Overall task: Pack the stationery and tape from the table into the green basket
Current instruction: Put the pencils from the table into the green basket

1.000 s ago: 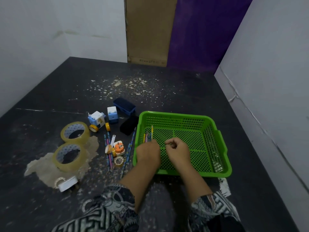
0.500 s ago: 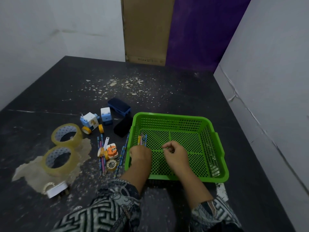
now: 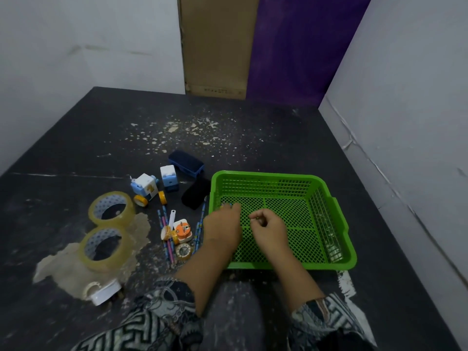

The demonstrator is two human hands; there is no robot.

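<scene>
**Pencils Being Settled in the Basket; Most Items Left Outside**

Both hands are held inside the left half of the basket (image 3: pixel 266 174). It is set on the tabletop (image 3: pixel 253 138) just right of the loose items, so each piece can be carried over in a short reach.

The left hand (image 3: pixel 222 224) is laid along the basket's left wall, where the coloured tips of pencils (image 3: pixel 226 204) are seen just past its fingers. It is judged that these are being laid lengthwise against the wall, so that the rest of the mesh floor is kept free. Its grip is hidden under the back of the hand, so whether the pencils are clasped cannot be told.

The right hand (image 3: pixel 269 228) is held just beside it, with fingers curled and thumb brought against forefinger. Whether something small is pinched there cannot be told.

Outside the basket the following are counted:
- two large tape rolls (image 3: pixel 111 222), one behind the other at the far left
- four small tape rolls (image 3: pixel 178 250)
- one white dispenser (image 3: pixel 102 291)
- two sharpeners (image 3: pixel 145 187)
- one blue eraser (image 3: pixel 186 163)
- one black block (image 3: pixel 196 193)
- one orange-and-white piece (image 3: pixel 182 230)

Loose pencils (image 3: pixel 163 221) are strewn between the rolls and the basket wall. At least four are made out, and no exact count can be read. The packing is judged to be barely begun.
</scene>
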